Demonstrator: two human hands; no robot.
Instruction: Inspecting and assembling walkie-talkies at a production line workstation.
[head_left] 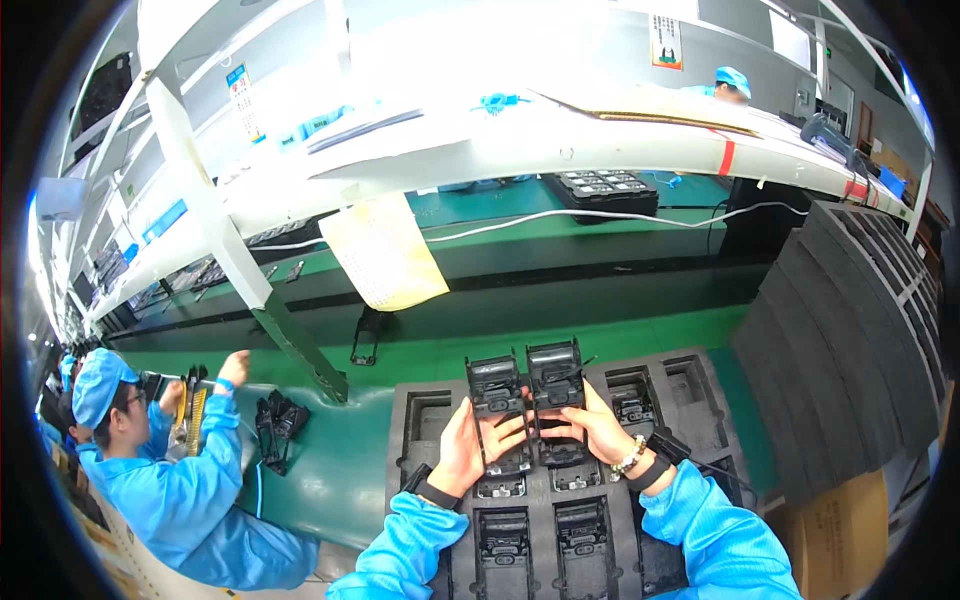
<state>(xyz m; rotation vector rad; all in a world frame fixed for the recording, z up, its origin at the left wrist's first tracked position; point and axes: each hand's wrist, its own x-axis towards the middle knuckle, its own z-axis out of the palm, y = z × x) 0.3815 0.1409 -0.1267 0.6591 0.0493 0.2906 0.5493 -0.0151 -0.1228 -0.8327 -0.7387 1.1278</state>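
Head view: two black plastic housings are held side by side just below the centre of the frame, above a black foam tray [420, 420] with moulded pockets. The left housing [494, 388] is gripped by the left hand [468, 450], and the right housing [556, 376] by the right hand [600, 425]. Both parts stand with the long axis running up and down in the picture, the wider heads toward the top and the open frames toward the wrists. The two housings are touching or nearly touching along the inner edges; which of these cannot be told. Each hand is as near to its own part as the other, and each part lies straight above its fingers.

The fingers of the left hand are wrapped around the lower frame of the left housing, with the thumb pressed on its front. The right fingers are pinched on the lower sides of the right housing.

The lower ends of both housings are hidden by the fingers. The pockets directly under the hands are covered. More housings are seen lying in the lower pockets [504, 535]. At the lower left of the frame a co-worker in a blue coat [190, 500] is seated at the green bench [330, 450].
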